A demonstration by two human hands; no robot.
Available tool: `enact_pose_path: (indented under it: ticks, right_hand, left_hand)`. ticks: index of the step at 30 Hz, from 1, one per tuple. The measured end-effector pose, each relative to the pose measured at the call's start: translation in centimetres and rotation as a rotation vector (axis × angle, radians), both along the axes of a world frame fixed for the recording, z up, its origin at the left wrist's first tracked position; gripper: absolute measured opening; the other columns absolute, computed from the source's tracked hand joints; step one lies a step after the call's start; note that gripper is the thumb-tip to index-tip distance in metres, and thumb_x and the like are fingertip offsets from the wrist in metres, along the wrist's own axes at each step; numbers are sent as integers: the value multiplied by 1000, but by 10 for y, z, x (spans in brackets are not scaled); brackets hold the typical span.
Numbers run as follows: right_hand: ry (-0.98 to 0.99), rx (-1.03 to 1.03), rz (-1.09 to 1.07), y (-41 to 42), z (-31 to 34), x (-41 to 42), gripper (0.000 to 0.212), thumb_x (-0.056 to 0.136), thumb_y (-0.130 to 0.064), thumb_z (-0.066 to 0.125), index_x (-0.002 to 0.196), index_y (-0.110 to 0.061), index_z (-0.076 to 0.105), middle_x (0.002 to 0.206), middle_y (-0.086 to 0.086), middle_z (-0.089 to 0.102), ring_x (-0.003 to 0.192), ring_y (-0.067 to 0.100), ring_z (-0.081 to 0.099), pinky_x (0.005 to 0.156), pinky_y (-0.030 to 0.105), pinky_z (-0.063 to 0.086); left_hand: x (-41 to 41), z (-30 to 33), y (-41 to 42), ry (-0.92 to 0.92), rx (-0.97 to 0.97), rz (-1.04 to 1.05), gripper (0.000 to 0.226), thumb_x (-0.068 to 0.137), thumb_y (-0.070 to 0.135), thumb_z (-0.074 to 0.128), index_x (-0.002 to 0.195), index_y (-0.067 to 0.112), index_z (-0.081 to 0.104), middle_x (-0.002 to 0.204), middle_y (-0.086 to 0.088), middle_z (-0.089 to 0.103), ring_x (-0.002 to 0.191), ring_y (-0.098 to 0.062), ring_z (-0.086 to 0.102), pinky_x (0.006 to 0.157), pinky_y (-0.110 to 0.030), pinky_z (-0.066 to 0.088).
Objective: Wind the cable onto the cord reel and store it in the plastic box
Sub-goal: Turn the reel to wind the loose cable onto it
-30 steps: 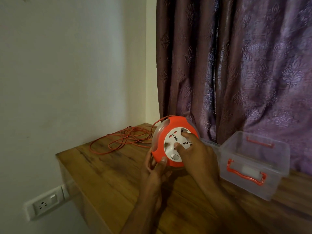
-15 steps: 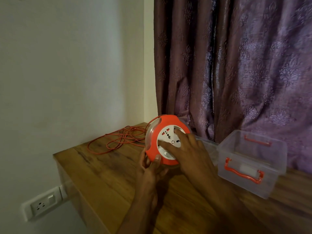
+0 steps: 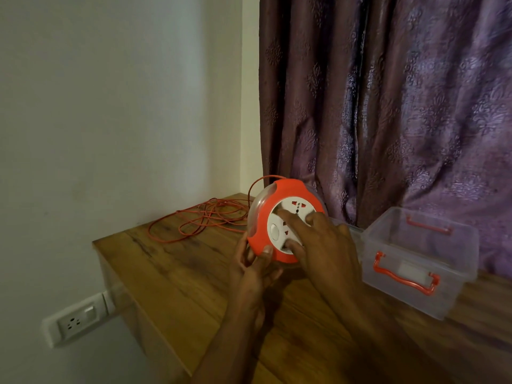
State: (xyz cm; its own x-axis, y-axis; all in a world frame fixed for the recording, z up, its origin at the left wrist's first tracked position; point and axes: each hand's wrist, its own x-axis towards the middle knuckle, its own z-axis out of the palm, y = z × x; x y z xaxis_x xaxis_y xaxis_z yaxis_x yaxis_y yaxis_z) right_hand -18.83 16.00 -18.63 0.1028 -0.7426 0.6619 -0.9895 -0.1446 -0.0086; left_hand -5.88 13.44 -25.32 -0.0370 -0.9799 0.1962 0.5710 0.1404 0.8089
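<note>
An orange cord reel (image 3: pixel 266 214) with a white socket face stands on edge above the wooden table (image 3: pixel 177 275). My left hand (image 3: pixel 253 268) grips its lower left rim, thumb on the orange front. My right hand (image 3: pixel 318 239) lies over the white socket disc with fingers spread and pressing on it. A thin orange cable (image 3: pixel 199 221) leaves the top of the reel and lies in loose loops on the table's far left corner. The clear plastic box (image 3: pixel 418 261) with orange handles sits open to the right.
A purple curtain (image 3: pixel 388 106) hangs behind the table. A white wall socket (image 3: pixel 74 322) is on the wall at lower left, beside the table's left edge. Something clear, perhaps the lid (image 3: pixel 352 231), lies between reel and box.
The white socket disc has turned under my right hand's fingers, and the sockets sit at new angles. The reel stays in my left hand's grip. The cable loops look much the same.
</note>
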Motion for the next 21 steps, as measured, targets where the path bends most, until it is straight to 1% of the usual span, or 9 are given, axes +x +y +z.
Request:
enact_pose_path:
  ticks: [3,5,7,10,12,14,17,19,21]
  right_hand:
    - [-191,-34,4,3,0,2,63,84,-62,49,140,-38,33,113,4,66,100,24,63,88,41,46]
    - [-312,-37,-18,5,0,3,64,82,-65,50,137,-35,39,102,4,71,94,27,65,83,42,50]
    - [-384,14,-69,5,1,4,63,80,-69,45,135,-39,35,99,3,71,95,29,64,81,41,52]
    - [-416,58,-77,5,1,5,61,82,-68,41,136,-40,32,101,2,70,96,28,64,80,39,53]
    - [-384,66,-70,7,4,4,59,85,-64,40,138,-37,33,101,2,71,95,25,64,81,39,52]
    - [-305,17,-63,9,5,4,56,89,-57,43,137,-30,37,102,3,71,91,26,66,80,39,52]
    - [-188,-99,24,10,8,1,46,89,-35,58,131,-18,50,115,12,65,91,33,65,75,42,52]
    - [-76,-26,78,8,9,-2,48,89,-29,58,135,-22,46,134,13,50,109,34,57,83,44,51]
    - [13,91,166,6,7,-5,52,89,-28,57,137,-31,40,148,6,32,128,30,41,96,43,47]
  left_hand:
    - [-1,0,0,-48,-26,6,64,69,40,81,128,42,56,120,6,71,108,-24,70,80,-42,61]
    - [-3,-1,1,-64,-27,-2,65,68,43,81,129,44,55,122,5,70,109,-24,69,84,-46,60]
    - [-4,-1,1,-61,-27,-15,67,64,46,82,126,46,57,122,5,71,108,-23,70,84,-47,60]
    - [-4,-2,0,-73,-30,-1,55,67,44,81,116,52,60,118,7,72,106,-22,71,82,-46,60]
    - [-3,-2,0,-83,-16,7,53,69,42,80,117,53,58,119,7,72,107,-23,70,82,-45,61]
    - [-2,-2,0,-74,-5,8,55,68,41,80,117,52,58,119,6,71,108,-24,69,79,-41,61]
    - [0,1,0,-28,-1,16,54,67,39,79,116,49,58,121,4,71,109,-26,69,75,-39,61]
    - [2,2,-1,4,13,24,56,68,37,78,119,46,58,121,3,71,109,-26,69,74,-39,61]
    - [2,3,-2,10,25,38,58,70,36,77,124,43,57,120,3,71,107,-25,70,75,-40,61]
